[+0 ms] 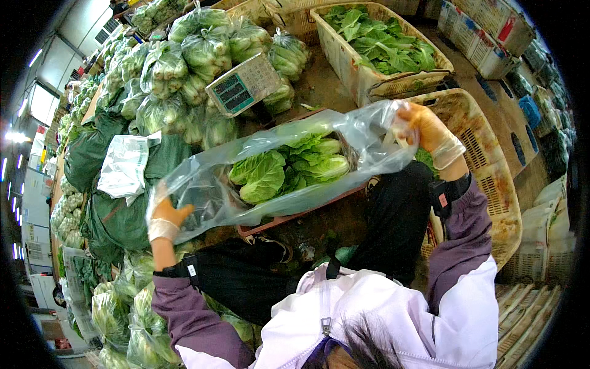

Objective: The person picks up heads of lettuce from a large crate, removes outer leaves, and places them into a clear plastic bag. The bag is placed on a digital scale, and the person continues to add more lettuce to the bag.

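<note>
From my remote seat I see a clear plastic bag (264, 139) stretched across the centre of the frame, between the left hand (167, 215) and the right hand (433, 132), both gloved. I take the wide spacing as a way of spreading the film's opening, with the leafy greens (261, 176) framed at its middle, above a reddish tray (247, 231). The right fingers curl around gathered film; the left thumb stands well apart from the other fingers, and I cannot tell whether those pinch the film or merely push it outward.

Toward the upper middle, a scale display (236, 89) tilts toward the person, I judge so that it reads easily from this seat. The pile of white bags (123, 166) at left lies near the left hand, probably for easy reach.

I cannot make out whether the greens lie inside the film or only show through its opening. The bag's far side blurs into glare, the film and greens cover most of the tray, and the scale's base is hidden from me.
</note>
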Tool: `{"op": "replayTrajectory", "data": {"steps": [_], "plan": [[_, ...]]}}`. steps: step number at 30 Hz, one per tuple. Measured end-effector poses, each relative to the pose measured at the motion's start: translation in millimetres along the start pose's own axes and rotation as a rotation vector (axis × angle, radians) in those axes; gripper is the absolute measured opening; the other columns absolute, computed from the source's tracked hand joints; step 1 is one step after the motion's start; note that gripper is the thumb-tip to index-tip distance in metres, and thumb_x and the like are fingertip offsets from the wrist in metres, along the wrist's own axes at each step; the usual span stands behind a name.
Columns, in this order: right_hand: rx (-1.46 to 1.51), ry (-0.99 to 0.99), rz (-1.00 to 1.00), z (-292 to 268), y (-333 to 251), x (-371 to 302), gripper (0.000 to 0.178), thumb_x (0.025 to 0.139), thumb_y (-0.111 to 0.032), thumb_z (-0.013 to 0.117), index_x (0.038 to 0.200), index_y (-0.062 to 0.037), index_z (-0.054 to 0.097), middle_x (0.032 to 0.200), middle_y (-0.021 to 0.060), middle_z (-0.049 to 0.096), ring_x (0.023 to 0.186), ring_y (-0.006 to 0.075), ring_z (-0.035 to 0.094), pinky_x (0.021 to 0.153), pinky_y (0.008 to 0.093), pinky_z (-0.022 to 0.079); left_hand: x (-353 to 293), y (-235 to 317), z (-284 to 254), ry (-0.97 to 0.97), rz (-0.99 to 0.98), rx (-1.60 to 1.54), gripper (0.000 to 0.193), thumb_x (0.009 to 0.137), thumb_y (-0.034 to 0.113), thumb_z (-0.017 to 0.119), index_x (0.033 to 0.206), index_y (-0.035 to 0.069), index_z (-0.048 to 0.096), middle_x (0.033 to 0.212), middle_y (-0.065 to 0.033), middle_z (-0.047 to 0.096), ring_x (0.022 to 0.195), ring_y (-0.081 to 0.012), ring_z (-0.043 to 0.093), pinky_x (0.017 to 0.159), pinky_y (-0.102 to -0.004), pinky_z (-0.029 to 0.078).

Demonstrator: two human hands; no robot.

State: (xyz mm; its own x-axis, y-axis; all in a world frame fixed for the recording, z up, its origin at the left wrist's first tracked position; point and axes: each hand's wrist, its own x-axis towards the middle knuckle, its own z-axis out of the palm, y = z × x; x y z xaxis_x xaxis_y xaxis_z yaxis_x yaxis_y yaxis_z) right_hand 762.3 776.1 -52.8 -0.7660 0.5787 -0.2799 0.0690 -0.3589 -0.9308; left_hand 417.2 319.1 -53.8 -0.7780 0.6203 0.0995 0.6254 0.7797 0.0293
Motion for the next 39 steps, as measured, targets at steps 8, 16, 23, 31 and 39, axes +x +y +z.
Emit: {"op": "replayTrajectory", "data": {"steps": [8,16,23,31,39], "plan": [[0.1,-0.308,-0.332,55,-61,54,0.022,0.079,-0.008,0.054,0.101,-0.0026,0.052,0.083,0.0035,0.056,0.063,0.0096,0.051,0.053,0.0243,0.045,107,-33,-25,0.147,-0.228,-0.036,0.067,0.073,0.039,0.067,0.123,0.0,0.046,0.109,-0.0237,0.056,0.098,-0.0345,0.055,0.085,-0.0385,0.043],[0.346,-0.205,-0.623,57,-149,96,0.012,0.081,-0.005,0.046,0.076,-0.0022,0.057,0.059,0.0067,0.052,0.041,0.0169,0.044,0.042,0.0269,0.038,151,-90,-120,0.169,-0.148,-0.032,0.051,0.076,0.036,0.066,0.103,-0.006,0.058,0.099,-0.0152,0.062,0.09,-0.0214,0.057,0.076,-0.0306,0.045],[0.363,-0.254,-0.38,57,-55,61,0.018,0.082,-0.007,0.054,0.096,0.002,0.058,0.067,0.0058,0.055,0.05,0.0135,0.049,0.045,0.021,0.041,31,22,-72,-0.275,-0.166,0.085,0.06,0.074,0.04,0.064,0.114,-0.004,0.054,0.1,-0.0205,0.062,0.091,-0.0277,0.06,0.077,-0.0352,0.046],[0.217,-0.499,-0.472,65,-48,23,0.049,0.075,-0.002,0.048,0.124,0.0015,0.045,0.075,-0.003,0.052,0.061,0.0038,0.046,0.053,0.0147,0.037,20,141,-107,-0.334,0.386,-0.23,0.036,0.081,0.028,0.054,0.105,0.001,0.06,0.102,-0.0195,0.061,0.096,-0.0318,0.058,0.084,-0.0374,0.044],[0.635,-0.382,-0.392,83,-30,-1,0.047,0.079,-0.009,0.052,0.123,0.0039,0.042,0.087,0.005,0.056,0.069,0.0097,0.055,0.049,0.0191,0.042,127,255,118,-0.462,0.885,0.071,0.045,0.08,0.027,0.052,0.118,0.002,0.05,0.112,-0.0225,0.055,0.1,-0.0365,0.054,0.089,-0.0393,0.043]]}}
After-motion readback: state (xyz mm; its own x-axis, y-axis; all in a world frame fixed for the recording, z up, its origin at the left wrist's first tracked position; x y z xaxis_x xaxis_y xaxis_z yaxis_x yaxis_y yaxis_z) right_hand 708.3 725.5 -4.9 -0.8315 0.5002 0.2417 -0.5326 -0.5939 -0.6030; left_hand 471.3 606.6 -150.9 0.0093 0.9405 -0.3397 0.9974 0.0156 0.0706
